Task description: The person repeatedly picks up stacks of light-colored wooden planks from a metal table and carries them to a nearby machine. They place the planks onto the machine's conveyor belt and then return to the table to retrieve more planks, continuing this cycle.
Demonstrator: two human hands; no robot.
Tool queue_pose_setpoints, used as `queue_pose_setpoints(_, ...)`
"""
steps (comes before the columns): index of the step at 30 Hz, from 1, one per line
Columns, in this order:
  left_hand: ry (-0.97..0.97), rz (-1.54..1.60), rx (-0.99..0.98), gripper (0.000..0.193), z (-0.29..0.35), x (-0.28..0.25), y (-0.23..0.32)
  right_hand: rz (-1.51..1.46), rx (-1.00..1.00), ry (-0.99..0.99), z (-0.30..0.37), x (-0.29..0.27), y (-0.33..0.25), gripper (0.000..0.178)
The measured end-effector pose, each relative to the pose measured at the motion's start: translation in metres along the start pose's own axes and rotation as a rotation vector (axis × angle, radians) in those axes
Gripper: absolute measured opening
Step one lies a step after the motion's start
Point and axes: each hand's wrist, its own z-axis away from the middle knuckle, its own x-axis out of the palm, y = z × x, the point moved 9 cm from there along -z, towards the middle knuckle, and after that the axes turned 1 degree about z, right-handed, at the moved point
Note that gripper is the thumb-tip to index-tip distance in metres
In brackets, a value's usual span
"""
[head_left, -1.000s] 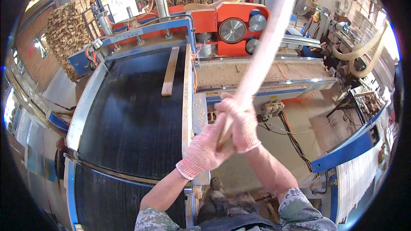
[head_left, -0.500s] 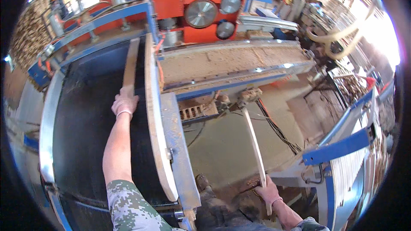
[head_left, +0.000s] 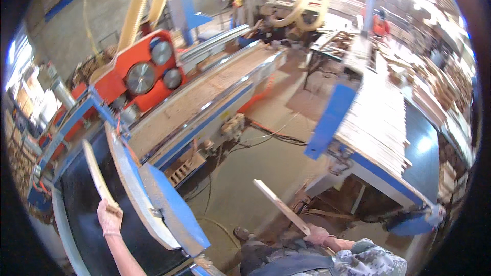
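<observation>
At lower left, the left hand [head_left: 110,217] is closed round the near end of a strip [head_left: 95,171] over the black belt [head_left: 146,230]; keeping it clear of the rail [head_left: 135,191] seems wise. Right of lower centre, the right hand [head_left: 318,236] grips a second strip [head_left: 279,204], tilted up-left; a firm hold should steady its free end.

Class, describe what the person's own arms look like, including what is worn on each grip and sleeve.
The left grip wears a pale pinkish glove with a snug band at the wrist; the left forearm is bare as far as it shows. The right grip wears a similar pinkish glove. Above it, the right sleeve has a blocky grey, white and greenish camouflage pattern.
</observation>
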Motion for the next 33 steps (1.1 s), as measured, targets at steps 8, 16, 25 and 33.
queue_pose_setpoints(8, -0.58, -0.095, 0.379, 0.071, 0.323, 0.25, 0.002, -0.33, -0.337, 0.229, 0.122, -0.076, 0.022, 0.078)
queue_pose_setpoints(16, -1.524, -0.135, 0.591, 0.086, 0.646, 0.518, -0.113, -0.948, -0.56, 0.8, 0.303, -0.149, 0.159, 0.097)
queue_pose_setpoints(25, -1.962, -0.149, -0.44, 0.079, 0.982, 0.554, -0.408, -1.037, -0.228, 1.609, 0.464, -0.149, 0.341, 0.105)
queue_pose_setpoints(33, -2.351, -0.345, -1.259, 0.065, 1.224, 0.485, -0.511, -1.376, 0.291, 1.753, 0.553, -0.046, 0.452, 0.095)
